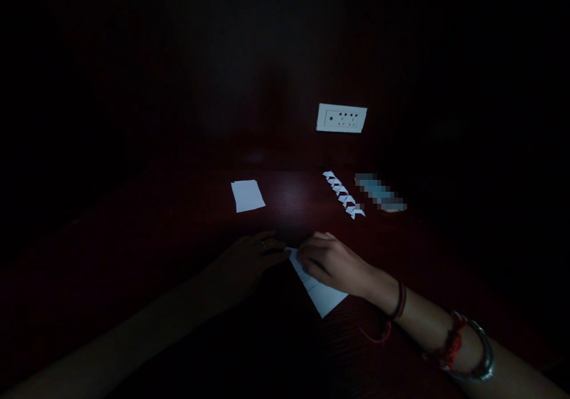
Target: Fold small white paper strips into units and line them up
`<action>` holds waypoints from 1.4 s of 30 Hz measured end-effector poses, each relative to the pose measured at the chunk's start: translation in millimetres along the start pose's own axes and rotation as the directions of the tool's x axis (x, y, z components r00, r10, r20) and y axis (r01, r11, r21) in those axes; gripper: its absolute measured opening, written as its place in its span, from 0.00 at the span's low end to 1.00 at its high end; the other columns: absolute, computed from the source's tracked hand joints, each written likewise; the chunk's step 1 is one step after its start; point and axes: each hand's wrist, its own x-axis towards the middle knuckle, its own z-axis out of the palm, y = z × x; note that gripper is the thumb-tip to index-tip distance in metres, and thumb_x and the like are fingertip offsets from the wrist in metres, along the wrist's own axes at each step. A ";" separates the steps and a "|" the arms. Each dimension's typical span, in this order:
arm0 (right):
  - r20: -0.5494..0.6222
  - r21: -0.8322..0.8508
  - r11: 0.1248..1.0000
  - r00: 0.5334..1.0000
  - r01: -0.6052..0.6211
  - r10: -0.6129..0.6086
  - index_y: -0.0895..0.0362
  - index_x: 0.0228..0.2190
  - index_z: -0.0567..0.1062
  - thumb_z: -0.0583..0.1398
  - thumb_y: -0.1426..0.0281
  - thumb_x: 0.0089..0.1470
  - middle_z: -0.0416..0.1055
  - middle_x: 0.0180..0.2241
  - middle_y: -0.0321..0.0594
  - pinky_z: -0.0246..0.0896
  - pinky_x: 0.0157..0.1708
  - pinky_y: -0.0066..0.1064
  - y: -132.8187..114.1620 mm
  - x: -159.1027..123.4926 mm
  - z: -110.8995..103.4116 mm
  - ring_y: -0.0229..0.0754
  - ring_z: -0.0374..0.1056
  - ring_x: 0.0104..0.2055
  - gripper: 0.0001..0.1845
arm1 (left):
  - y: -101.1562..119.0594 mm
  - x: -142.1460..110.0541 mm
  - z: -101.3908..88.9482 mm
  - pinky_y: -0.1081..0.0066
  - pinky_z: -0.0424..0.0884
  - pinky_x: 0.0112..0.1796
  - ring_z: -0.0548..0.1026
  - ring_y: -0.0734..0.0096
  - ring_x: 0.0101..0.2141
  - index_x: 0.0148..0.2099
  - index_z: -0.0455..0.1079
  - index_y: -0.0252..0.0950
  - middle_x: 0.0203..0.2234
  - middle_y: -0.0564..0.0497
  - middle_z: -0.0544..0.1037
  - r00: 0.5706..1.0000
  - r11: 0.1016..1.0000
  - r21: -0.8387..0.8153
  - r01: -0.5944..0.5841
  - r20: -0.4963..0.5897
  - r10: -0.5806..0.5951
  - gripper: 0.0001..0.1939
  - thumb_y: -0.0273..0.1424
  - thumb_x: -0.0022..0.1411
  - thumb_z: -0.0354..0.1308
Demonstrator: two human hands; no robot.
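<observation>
The scene is very dark. A white sheet of paper [324, 295] lies on the dark red table [178, 221] in front of me. My right hand [332, 262] rests on the sheet's upper part with fingers curled and pressed down on it. My left hand [249, 259] lies just left of the paper's top edge, its fingertips meeting the right hand's; a ring shows on one finger. Bracelets and red threads circle my right wrist.
A small stack of white paper squares [247, 195] lies further back on the left. A row of several small folded paper pieces [344, 195] lies to the right, beside a blurred bluish object [379, 192]. A white socket panel [341, 118] sits at the back.
</observation>
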 end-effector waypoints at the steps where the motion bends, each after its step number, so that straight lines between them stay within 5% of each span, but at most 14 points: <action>1: -0.003 0.014 1.000 1.000 -0.003 0.003 0.60 0.34 0.70 0.51 0.75 0.52 0.67 0.32 0.40 0.53 0.37 0.31 1.0 1.0 0.5 0.38 0.60 0.36 0.09 | -0.6 -0.2 0.0 0.60 0.55 0.48 0.55 0.63 0.52 0.53 0.59 0.43 0.49 0.53 0.64 1.000 1.000 -0.007 0.010 0.006 -0.010 0.25 0.19 0.53 0.45; 10: 0.030 0.022 1.000 0.999 0.020 -0.021 0.61 0.42 0.68 0.52 0.72 0.51 0.61 0.36 0.42 0.56 0.41 0.31 7.3 3.7 0.6 0.38 0.58 0.39 0.16 | -14.2 -2.8 4.4 0.60 0.57 0.48 0.58 0.64 0.51 0.53 0.58 0.43 0.50 0.52 0.63 0.998 0.993 -0.106 -0.052 0.018 0.054 0.25 0.21 0.54 0.46; 20: 0.077 -0.085 0.996 0.997 0.014 -0.007 0.58 0.42 0.68 0.52 0.69 0.51 0.60 0.35 0.42 0.55 0.37 0.32 5.7 5.8 -0.9 0.39 0.57 0.38 0.16 | -11.4 -8.0 4.5 0.59 0.57 0.48 0.58 0.63 0.51 0.55 0.54 0.45 0.51 0.52 0.61 1.000 0.995 -0.098 -0.016 0.017 0.017 0.27 0.21 0.54 0.47; 42: -0.019 -0.216 0.976 1.000 0.006 -0.011 0.60 0.39 0.69 0.50 0.68 0.54 0.62 0.34 0.43 0.51 0.35 0.31 4.7 -3.8 9.3 0.39 0.57 0.36 0.13 | -5.3 -7.9 -1.1 0.61 0.56 0.49 0.57 0.65 0.52 0.56 0.54 0.43 0.52 0.52 0.61 1.000 0.998 -0.059 0.003 0.029 -0.001 0.26 0.19 0.55 0.44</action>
